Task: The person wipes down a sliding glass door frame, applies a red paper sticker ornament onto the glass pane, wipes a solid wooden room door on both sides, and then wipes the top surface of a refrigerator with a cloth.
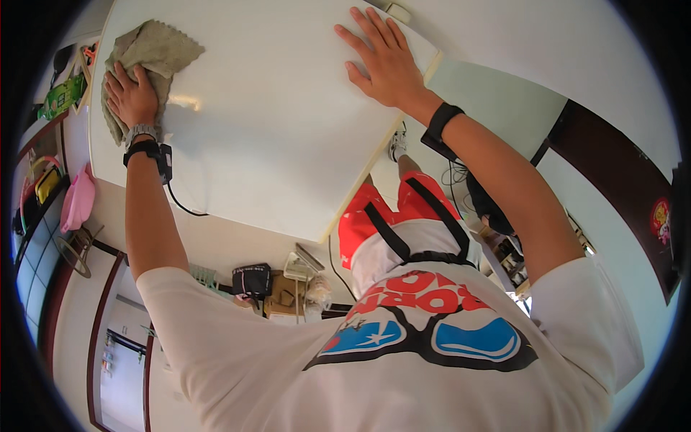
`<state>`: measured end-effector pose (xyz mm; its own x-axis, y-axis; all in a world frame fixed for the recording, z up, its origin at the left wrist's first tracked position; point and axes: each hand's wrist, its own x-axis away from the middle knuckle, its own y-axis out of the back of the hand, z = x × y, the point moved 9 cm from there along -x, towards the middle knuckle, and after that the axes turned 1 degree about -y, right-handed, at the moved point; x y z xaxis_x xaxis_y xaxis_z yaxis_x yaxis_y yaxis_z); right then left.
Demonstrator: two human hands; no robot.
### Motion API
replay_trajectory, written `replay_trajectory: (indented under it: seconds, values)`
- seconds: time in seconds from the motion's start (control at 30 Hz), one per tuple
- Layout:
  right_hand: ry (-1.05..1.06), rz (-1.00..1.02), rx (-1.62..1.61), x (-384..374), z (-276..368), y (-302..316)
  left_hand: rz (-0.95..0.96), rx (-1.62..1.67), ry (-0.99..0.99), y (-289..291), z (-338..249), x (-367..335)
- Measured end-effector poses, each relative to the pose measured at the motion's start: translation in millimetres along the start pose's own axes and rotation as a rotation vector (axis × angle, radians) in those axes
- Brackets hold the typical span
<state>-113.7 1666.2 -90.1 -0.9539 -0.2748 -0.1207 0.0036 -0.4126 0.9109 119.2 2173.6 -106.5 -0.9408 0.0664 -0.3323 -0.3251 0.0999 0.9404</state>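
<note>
My left hand (132, 97) lies flat on a grey-green cloth (160, 52) with a zigzag edge, its fingers stretched out and pressing the cloth against a white tabletop (266, 108). The cloth spreads out past the fingertips and along both sides of the hand, near the table's left edge. My right hand (385, 61) rests palm down with fingers spread on the bare white surface, close to the right-hand edge. Nothing is in it. A black cable runs from the strap on my left wrist.
A pink basin (77, 200) stands beyond the table's left edge. Below it are a black bag (252, 281) and a cardboard box (284, 297). A dark brown door (612, 180) is at the right. Loose cables hang near my legs.
</note>
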Motion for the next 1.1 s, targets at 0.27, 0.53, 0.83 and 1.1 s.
replay_trajectory:
  seconds: [0.27,0.53,0.83,1.1]
  values:
    - [0.035,-0.049,0.028,-17,19,-62,0.009,0.005,0.040,-61,54,9]
    - [0.091,-0.095,0.046,-73,70,-112,-0.037,0.045,0.064,-55,55,96]
    - [0.144,-0.182,0.002,-90,136,-182,-0.044,0.062,0.171,-38,-26,240]
    - [0.122,-0.174,0.040,-89,147,-224,0.071,0.148,0.217,-43,-104,310]
